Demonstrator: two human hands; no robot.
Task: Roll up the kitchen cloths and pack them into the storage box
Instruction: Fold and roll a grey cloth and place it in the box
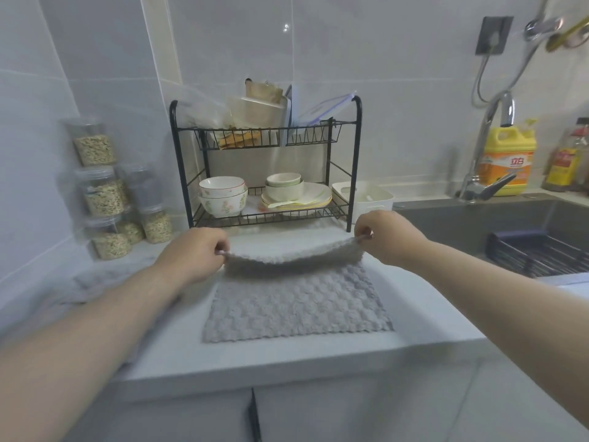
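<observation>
Both bare forearms reach forward, hands well apart. Left hand [191, 253] and right hand [387, 236] are knuckles-up, fingers [220, 245] curled, each pinching a raised corner of the grey cloth [296, 301].

Head-worn view, down onto counter [414, 314]

The cloth [296, 304] lay on the counter [424, 314] before the dish rack [271, 220]; grain jars [105, 193] stood left of it, the storage box [373, 196] just right, the sink [462, 224] farther right.
</observation>
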